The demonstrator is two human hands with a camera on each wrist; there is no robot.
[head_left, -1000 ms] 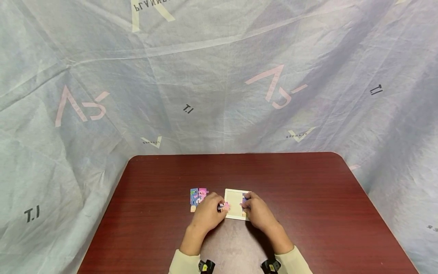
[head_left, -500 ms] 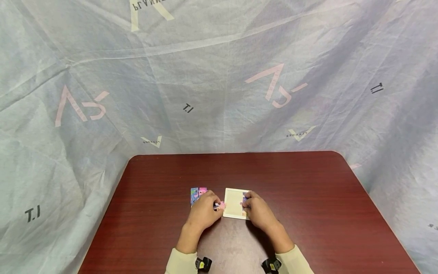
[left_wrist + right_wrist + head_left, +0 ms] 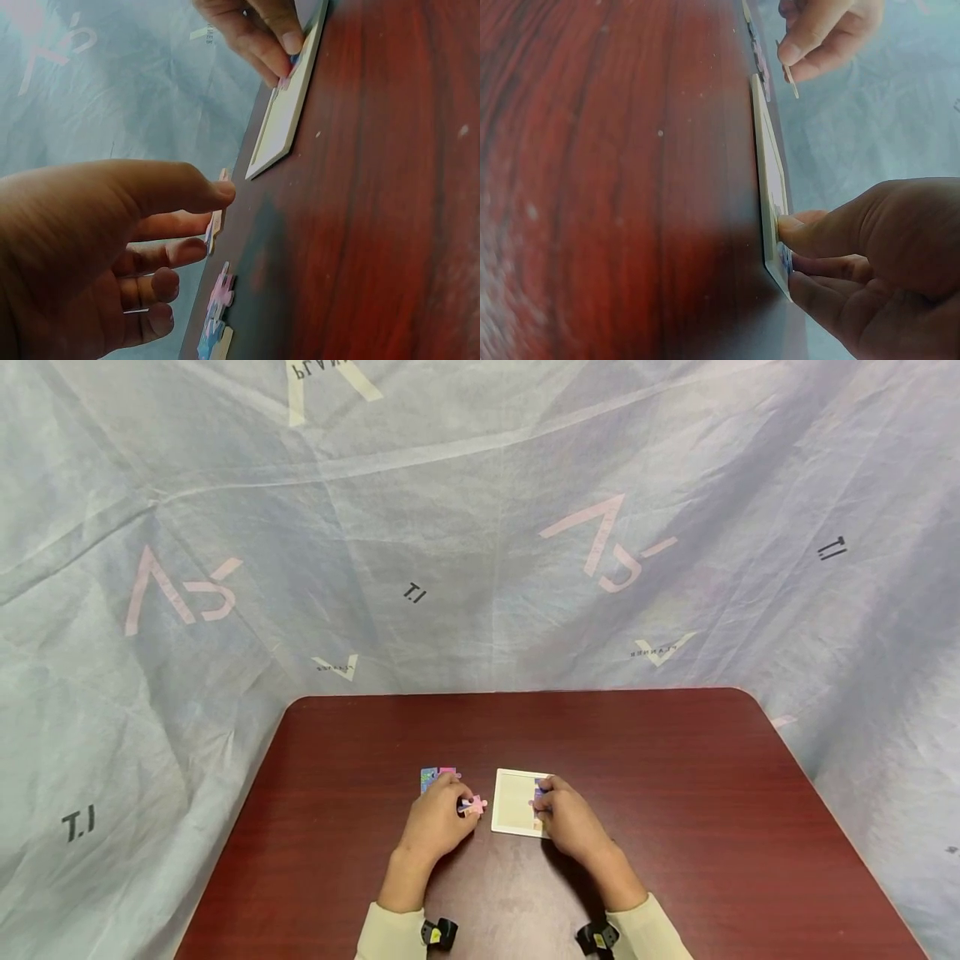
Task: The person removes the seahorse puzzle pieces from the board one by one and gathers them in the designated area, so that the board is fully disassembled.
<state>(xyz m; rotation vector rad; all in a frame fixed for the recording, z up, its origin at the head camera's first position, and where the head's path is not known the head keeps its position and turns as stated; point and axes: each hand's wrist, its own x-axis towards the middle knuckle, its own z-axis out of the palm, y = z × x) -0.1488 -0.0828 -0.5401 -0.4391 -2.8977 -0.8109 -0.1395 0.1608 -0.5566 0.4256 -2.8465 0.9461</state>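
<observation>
My left hand (image 3: 435, 820) pinches a pink jigsaw piece (image 3: 475, 807) between thumb and fingers, just left of the tray. In the right wrist view this held piece (image 3: 791, 81) is seen edge-on, raised above the table. A shallow cream puzzle tray (image 3: 513, 803) lies flat in front of me, its left and middle part bare. At its right side my right hand (image 3: 576, 822) holds a purple-blue jigsaw piece (image 3: 537, 793) with thumb and fingertips, down inside the rim. Fingers cover most of that piece.
Other jigsaw pieces (image 3: 429, 778), blue and pink, lie on the table left of the tray, partly hidden behind the left hand. The dark red wooden table (image 3: 675, 827) reaches back to a grey cloth backdrop (image 3: 480, 527).
My left hand has drawn the pink piece leftward, from over the tray's left edge to beside it. My right hand stays at the tray's right side.
</observation>
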